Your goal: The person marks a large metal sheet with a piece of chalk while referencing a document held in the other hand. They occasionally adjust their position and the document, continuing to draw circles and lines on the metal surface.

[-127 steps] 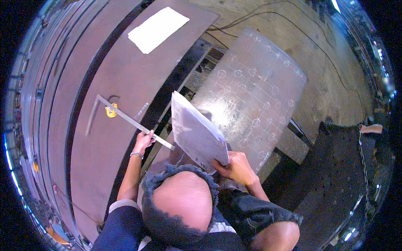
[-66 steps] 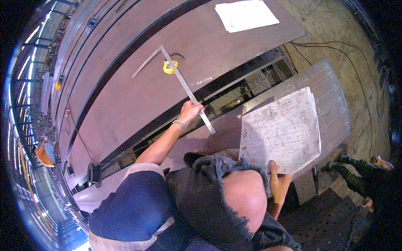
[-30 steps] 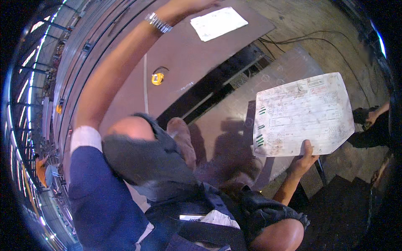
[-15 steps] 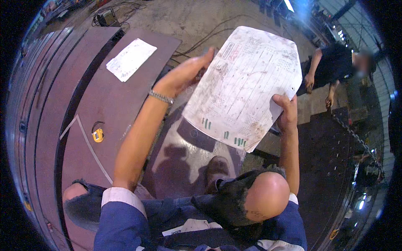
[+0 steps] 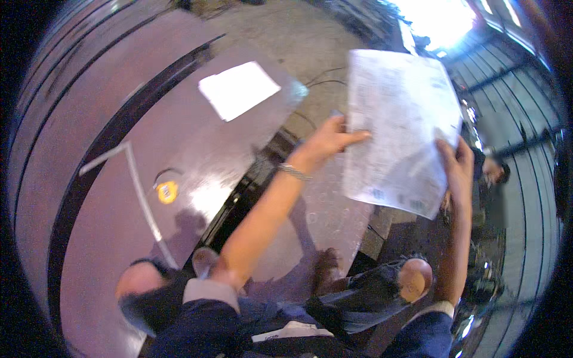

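Observation:
A smudged white paper sheet (image 5: 400, 125), perhaps with others behind it, is held up in front of me by both hands. My left hand (image 5: 332, 141) grips its left edge, the thumb lying on the front and the other fingers mostly hidden behind. At the right edge my right hand (image 5: 458, 164) pinches it, thumb on the face. Fine printing covers the sheet, too blurred to make out, with dark green marks along its lower edge. A second stack of white papers (image 5: 240, 89) lies on the steel plate to the left, apart from my hands.
On the large reddish-brown steel plate (image 5: 101, 238) lie a yellow tape measure (image 5: 167, 191) and a metal square (image 5: 138, 190). A dark gap (image 5: 239, 200) separates that plate from another under my feet. Cables cross the floor beyond. Another person (image 5: 494, 171) is at the right.
My view has swung to the right and up. The paper has shifted right and stands more upright. My left thumb has come onto the sheet's front.

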`<state>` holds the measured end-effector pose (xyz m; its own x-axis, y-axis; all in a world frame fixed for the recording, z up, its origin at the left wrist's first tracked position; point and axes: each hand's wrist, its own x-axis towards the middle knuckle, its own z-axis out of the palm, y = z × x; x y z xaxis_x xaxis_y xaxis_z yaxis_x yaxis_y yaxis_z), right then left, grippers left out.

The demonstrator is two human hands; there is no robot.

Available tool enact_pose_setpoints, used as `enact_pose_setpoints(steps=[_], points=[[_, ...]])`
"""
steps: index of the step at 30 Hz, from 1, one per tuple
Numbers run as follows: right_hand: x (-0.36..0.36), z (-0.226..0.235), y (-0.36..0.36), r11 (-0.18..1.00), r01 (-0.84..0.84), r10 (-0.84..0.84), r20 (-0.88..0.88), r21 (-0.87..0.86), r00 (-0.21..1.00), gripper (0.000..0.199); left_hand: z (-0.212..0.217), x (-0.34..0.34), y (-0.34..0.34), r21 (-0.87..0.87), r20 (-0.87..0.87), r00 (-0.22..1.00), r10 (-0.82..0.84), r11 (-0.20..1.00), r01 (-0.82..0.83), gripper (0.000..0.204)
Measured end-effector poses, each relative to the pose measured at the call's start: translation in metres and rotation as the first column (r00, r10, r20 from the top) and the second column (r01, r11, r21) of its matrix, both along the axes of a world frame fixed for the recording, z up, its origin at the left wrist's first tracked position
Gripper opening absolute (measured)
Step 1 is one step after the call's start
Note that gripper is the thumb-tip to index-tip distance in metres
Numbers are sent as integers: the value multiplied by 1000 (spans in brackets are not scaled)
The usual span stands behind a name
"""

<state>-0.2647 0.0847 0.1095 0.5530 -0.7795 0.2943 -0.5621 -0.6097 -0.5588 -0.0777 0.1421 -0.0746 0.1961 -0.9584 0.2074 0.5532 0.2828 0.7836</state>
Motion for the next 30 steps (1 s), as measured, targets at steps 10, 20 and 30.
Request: enact_pose_setpoints(steps=[10, 20, 30], points=[[28, 35, 33, 965, 47, -68, -74, -256, 995, 36, 1, 15, 5, -109, -232, 968, -95, 991, 71, 37], [-4, 29, 75, 794, 53, -211, -193, -606, 958, 38, -169, 115, -15, 502, -24, 863, 505, 752, -427, 27], [8, -39, 0, 987, 28, -44, -101, -158, 994, 33, -287, 198, 15, 630, 636, 578, 512, 89, -772, 45]])
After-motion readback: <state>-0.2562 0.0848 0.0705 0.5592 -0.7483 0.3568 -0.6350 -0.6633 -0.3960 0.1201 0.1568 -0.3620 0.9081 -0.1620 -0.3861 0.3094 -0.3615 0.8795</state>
